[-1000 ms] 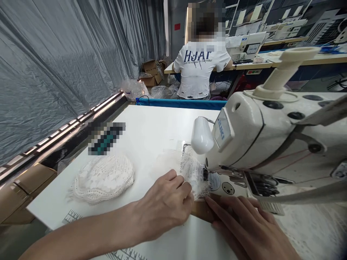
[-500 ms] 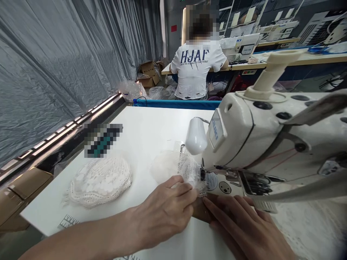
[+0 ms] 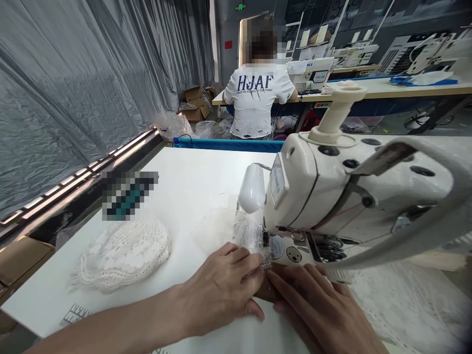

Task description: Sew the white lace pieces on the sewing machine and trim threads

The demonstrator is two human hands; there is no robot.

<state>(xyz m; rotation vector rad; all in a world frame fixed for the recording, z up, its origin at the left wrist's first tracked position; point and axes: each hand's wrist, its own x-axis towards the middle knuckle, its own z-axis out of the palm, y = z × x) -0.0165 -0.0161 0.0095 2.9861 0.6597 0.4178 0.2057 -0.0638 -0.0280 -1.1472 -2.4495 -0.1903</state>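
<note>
Right hand [image 3: 317, 309]: lies flat, palm down, fingers [image 3: 291, 282] stretched out together and gripping nothing; their tips press on a brown strip [image 3: 264, 291]
Left hand [image 3: 221, 287]: also flat and spread, holding nothing; its fingers [image 3: 245, 259] press the near edge of the lace piece [image 3: 250, 235] to the table [image 3: 199, 177], their tips almost touching the right fingertips
Brown strip: flat, cardboard-coloured, mostly covered, showing only between the two sets of fingertips
Lace piece: white, sheer, open-patterned mesh with a scalloped lower edge; it starts right at the left fingertips and runs away from them under the head of the sewing machine [image 3: 350, 196], bunching up slightly there
Lace sheet [image 3: 405, 305]: more white patterned lace spread flat beyond the right wrist, under the machine arm
Lamp [image 3: 251, 189]: white, bulb-shaped, hanging from the machine head just above the lace beyond the fingers
Lace heap [image 3: 121, 255]: rounded pile of white crochet-like trim, well apart from the left fingers on their outer side
Blue bar [image 3: 228, 144]: along the table's far edge
Person [image 3: 256, 101]: far beyond the fingers, back turned, white printed T-shirt, at another table
Plastic sheet [image 3: 73, 88]: grey, wrinkled, hanging along the left side
</note>
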